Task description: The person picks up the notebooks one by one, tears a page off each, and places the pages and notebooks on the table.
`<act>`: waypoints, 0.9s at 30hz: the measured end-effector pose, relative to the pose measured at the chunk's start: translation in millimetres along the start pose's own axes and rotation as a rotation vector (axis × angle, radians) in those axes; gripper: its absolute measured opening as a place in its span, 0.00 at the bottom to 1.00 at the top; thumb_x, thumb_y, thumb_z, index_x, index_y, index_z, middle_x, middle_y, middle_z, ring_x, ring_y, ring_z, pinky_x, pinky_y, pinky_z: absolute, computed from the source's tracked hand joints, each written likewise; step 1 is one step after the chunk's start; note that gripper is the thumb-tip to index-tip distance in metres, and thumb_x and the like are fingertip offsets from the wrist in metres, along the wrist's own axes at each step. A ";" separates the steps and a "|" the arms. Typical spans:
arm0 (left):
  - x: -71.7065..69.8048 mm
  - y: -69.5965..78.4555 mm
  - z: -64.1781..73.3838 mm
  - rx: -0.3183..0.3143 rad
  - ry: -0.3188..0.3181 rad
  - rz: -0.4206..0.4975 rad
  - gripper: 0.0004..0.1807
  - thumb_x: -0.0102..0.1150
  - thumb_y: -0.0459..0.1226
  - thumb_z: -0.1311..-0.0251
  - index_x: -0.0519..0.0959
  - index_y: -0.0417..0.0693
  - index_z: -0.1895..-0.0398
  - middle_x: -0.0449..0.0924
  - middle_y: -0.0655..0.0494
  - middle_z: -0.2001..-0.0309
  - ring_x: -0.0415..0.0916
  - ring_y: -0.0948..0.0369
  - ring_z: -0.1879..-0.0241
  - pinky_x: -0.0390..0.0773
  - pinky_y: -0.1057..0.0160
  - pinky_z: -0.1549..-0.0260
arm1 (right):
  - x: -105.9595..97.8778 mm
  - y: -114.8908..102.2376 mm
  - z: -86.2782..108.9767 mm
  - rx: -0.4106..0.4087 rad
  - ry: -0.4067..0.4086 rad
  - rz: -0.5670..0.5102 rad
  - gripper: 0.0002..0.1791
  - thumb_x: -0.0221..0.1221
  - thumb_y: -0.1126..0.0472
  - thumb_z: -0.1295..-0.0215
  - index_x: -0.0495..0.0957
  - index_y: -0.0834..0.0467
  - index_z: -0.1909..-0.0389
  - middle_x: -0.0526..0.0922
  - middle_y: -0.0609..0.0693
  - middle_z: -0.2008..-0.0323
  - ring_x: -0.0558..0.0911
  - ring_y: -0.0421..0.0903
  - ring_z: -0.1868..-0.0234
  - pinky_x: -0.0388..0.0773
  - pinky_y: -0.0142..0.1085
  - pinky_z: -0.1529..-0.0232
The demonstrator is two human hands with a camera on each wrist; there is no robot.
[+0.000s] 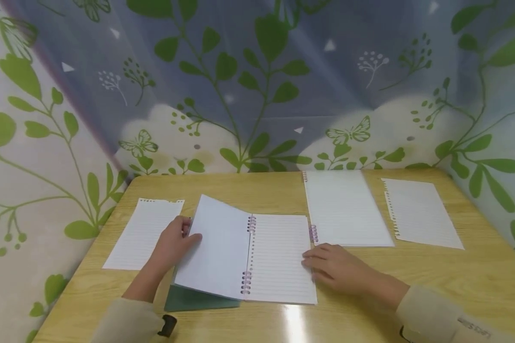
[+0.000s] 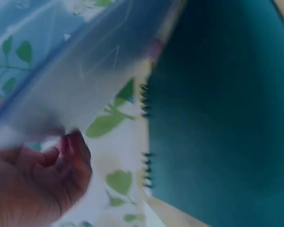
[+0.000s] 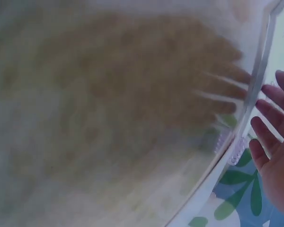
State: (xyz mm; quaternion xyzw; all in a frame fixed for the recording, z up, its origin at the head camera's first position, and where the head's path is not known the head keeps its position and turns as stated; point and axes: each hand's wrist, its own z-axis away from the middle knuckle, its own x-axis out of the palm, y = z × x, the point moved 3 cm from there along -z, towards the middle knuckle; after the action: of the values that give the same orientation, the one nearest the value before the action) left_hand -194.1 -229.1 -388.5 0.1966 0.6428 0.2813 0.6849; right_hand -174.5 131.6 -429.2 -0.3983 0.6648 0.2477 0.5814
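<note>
A spiral notebook [image 1: 279, 257] lies spread at the middle of the table, with a lined page on its right side. My left hand [image 1: 171, 245] pinches the outer edge of its pale left-hand cover [image 1: 216, 252], thumb on top and fingers behind. The cover is tilted up off the table; in the left wrist view it looks translucent. Beneath it shows a dark green cover [image 2: 217, 113], with small coils along one edge. My right hand [image 1: 339, 267] rests its extended fingertips on the right edge of the lined page.
A loose torn-out sheet [image 1: 150, 228] lies to the left, partly behind the left hand. At the back right are another coil-bound pad [image 1: 347, 209] and a second loose sheet [image 1: 425, 212] with a ragged edge. A leaf-patterned cloth [image 1: 257, 95] hangs behind the wooden table [image 1: 257, 188].
</note>
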 end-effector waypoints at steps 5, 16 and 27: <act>2.2 30.4 5.4 0.091 -0.060 0.196 0.22 0.52 0.40 0.39 0.65 0.44 0.42 0.75 0.44 0.53 0.74 0.57 0.63 0.76 0.63 0.68 | -0.9 -4.8 0.5 -0.041 0.036 0.053 0.16 0.56 0.57 0.39 0.77 0.54 0.50 0.79 0.48 0.49 0.75 0.49 0.48 0.73 0.45 0.50; 39.7 93.5 5.1 0.206 -0.236 0.286 0.25 0.53 0.46 0.39 0.65 0.53 0.39 0.73 0.47 0.48 0.75 0.55 0.57 0.77 0.60 0.65 | -13.7 -9.1 -24.5 0.132 -0.096 -0.200 0.18 0.51 0.54 0.33 0.74 0.58 0.47 0.78 0.49 0.47 0.73 0.50 0.44 0.68 0.49 0.42; 74.2 126.4 12.0 0.296 -0.273 0.283 0.27 0.53 0.51 0.40 0.69 0.46 0.42 0.74 0.52 0.51 0.75 0.60 0.69 0.76 0.64 0.73 | -54.9 0.3 -72.4 0.401 -0.166 -0.638 0.31 0.32 0.41 0.28 0.68 0.56 0.39 0.76 0.54 0.44 0.73 0.52 0.41 0.68 0.50 0.41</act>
State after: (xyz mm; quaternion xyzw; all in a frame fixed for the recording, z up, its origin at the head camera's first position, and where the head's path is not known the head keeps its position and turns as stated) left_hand -197.8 -84.0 -364.6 0.4190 0.5446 0.2481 0.6828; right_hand -216.1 87.6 -361.3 -0.4423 0.4934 -0.0493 0.7474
